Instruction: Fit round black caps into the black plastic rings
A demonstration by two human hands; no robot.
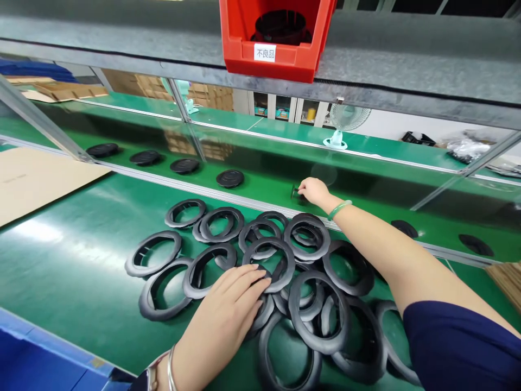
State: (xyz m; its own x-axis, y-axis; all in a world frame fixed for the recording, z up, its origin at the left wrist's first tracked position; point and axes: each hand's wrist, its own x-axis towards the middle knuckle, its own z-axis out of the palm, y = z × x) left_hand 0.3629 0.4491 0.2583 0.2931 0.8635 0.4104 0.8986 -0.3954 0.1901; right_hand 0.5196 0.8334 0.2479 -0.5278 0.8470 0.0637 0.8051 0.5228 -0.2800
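My left hand (pixel 232 304) is resting palm-down on the heap of black rings (pixel 268 271), fingers spread flat and together over the rim of one ring near the middle of the pile; it is pressing or steadying, not gripping anything. The wrist is coming in low from the near edge, bangles showing at the cuff.

My right hand (pixel 313 191) is reaching well forward, arm nearly straight and crossing above the far side of the heap, a green bangle at the wrist. Its fingertips are pinched on a small dark part (pixel 296 191) sitting on the conveyor belt (pixel 264 179) beyond the metal rail. I judge the grip to be a light pinch, as the part is only partly showing behind the fingers.

The rings are lying loose and overlapping on the green tabletop (pixel 81 255), within easy reach of both hands, which I take to be a working stock laid out for picking. Further along the belt, four round black discs (pixel 230 178) are sitting in a spaced row to the left of my right hand, and two more dark pieces are lying to its right.

Overhead, a red bin (pixel 277 60) bearing a white label is hanging from the shelf edge, holding a black round part. A sheet of cardboard (pixel 36 179) is lying at the far left of the tabletop.
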